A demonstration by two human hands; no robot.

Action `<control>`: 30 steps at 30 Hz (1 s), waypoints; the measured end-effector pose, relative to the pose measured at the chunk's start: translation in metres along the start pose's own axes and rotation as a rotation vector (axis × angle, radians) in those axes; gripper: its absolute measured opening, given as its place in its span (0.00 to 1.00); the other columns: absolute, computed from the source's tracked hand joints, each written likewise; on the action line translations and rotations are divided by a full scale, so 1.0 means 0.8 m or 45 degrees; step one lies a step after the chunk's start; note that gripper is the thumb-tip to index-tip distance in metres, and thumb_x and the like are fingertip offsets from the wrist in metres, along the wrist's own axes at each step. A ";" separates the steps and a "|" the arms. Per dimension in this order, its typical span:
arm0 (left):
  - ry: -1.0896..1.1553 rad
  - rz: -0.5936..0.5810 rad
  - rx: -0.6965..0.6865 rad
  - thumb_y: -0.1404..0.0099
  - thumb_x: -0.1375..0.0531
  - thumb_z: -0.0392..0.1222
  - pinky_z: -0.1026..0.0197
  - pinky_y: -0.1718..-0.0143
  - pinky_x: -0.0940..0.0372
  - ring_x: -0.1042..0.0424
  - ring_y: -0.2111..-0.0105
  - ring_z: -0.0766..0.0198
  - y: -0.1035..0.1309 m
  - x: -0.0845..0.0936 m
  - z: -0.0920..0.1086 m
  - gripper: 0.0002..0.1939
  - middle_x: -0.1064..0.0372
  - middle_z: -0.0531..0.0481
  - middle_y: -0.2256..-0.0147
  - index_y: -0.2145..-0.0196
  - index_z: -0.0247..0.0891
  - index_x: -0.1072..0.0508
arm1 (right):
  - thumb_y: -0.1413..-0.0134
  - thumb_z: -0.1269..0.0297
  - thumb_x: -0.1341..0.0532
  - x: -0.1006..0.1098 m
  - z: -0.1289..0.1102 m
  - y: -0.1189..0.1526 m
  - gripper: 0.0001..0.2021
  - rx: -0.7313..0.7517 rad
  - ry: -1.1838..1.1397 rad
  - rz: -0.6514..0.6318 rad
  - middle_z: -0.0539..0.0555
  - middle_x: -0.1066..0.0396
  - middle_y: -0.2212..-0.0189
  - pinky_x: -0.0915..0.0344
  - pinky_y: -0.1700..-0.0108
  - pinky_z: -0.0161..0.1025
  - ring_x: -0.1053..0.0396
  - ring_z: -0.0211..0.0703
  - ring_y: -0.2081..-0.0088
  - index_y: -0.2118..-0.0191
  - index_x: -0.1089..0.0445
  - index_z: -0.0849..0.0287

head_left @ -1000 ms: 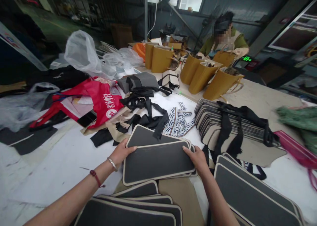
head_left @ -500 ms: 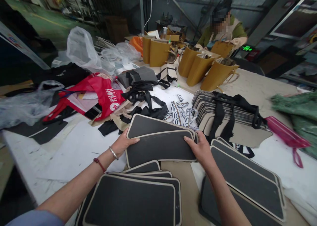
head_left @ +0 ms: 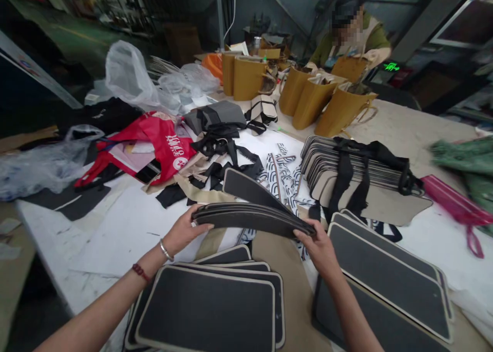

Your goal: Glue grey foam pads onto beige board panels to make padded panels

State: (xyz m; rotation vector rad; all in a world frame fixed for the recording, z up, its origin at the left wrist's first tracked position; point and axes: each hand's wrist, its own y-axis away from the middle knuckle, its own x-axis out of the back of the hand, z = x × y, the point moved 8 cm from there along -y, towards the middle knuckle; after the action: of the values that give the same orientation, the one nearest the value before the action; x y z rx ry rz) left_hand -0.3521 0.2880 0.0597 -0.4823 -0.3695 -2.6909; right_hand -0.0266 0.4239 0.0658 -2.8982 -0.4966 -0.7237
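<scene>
Between my two hands I hold a small stack of black panels with cream edging (head_left: 252, 217), lifted off the table and seen almost edge-on. My left hand (head_left: 182, 234) grips the stack's left end and my right hand (head_left: 318, 245) grips its right end. One more panel (head_left: 250, 189) lies tilted just behind the stack. Below my hands a pile of the same panels (head_left: 210, 311) lies flat at the near edge, and another pile (head_left: 389, 280) lies to the right.
A strapped bundle of panels (head_left: 354, 169) sits beyond the right pile. Black ribbon scraps (head_left: 221, 151), a red bag (head_left: 162, 146) and clear plastic bags (head_left: 127, 77) lie left. Tan bags (head_left: 311, 103) stand at the far end, where another person (head_left: 348, 38) works. Pink and green items (head_left: 458, 203) lie far right.
My hands have lifted the stack of panels off the table and tipped it nearly edge-on. One panel stayed behind, tilted, on the table.
</scene>
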 end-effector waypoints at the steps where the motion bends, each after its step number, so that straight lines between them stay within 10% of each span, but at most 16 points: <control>1: -0.054 -0.008 -0.013 0.54 0.36 0.52 0.52 0.55 0.36 0.31 0.61 0.57 0.001 -0.001 -0.003 0.27 0.30 0.47 0.63 0.59 0.36 0.36 | 0.53 0.51 0.41 -0.004 0.013 0.002 0.17 -0.025 -0.016 -0.012 0.51 0.33 0.67 0.40 0.60 0.40 0.36 0.44 0.64 0.62 0.37 0.57; 8: -0.662 0.023 -0.501 0.56 0.35 0.54 0.46 0.47 0.47 0.42 0.47 0.50 -0.015 0.000 0.066 0.44 0.43 0.40 0.47 0.45 0.40 0.49 | 0.51 0.55 0.40 -0.011 0.027 0.002 0.14 -0.010 -0.147 -0.177 0.52 0.32 0.61 0.41 0.53 0.40 0.36 0.45 0.58 0.59 0.36 0.55; 13: -1.241 -0.118 -0.855 0.59 0.33 0.53 0.40 0.42 0.66 0.61 0.40 0.43 -0.032 -0.042 0.118 0.49 0.57 0.39 0.40 0.42 0.42 0.50 | 0.51 0.57 0.41 -0.009 0.018 0.011 0.13 0.038 -0.135 -0.239 0.53 0.33 0.59 0.43 0.50 0.42 0.37 0.46 0.54 0.59 0.34 0.55; 18: -1.415 -0.617 -0.548 0.45 0.43 0.49 0.52 0.47 0.50 0.38 0.51 0.55 -0.048 -0.078 0.088 0.29 0.37 0.45 0.51 0.46 0.42 0.42 | 0.55 0.57 0.38 -0.011 0.022 0.009 0.19 -0.010 -0.258 -0.198 0.54 0.32 0.58 0.42 0.49 0.46 0.36 0.46 0.54 0.56 0.37 0.54; 30: -1.374 -0.408 -0.286 0.45 0.43 0.51 0.63 0.66 0.43 0.32 0.63 0.58 -0.075 -0.065 0.083 0.16 0.29 0.50 0.66 0.60 0.43 0.29 | 0.58 0.50 0.38 -0.021 0.005 0.007 0.20 -0.146 0.043 0.018 0.54 0.28 0.68 0.36 0.58 0.44 0.32 0.48 0.64 0.62 0.30 0.61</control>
State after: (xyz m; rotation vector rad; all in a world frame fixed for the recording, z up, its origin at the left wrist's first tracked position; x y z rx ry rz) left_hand -0.3129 0.3790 0.0894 -2.0844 -0.4334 -2.4993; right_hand -0.0371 0.4149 0.0539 -2.9854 -0.4450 -0.8237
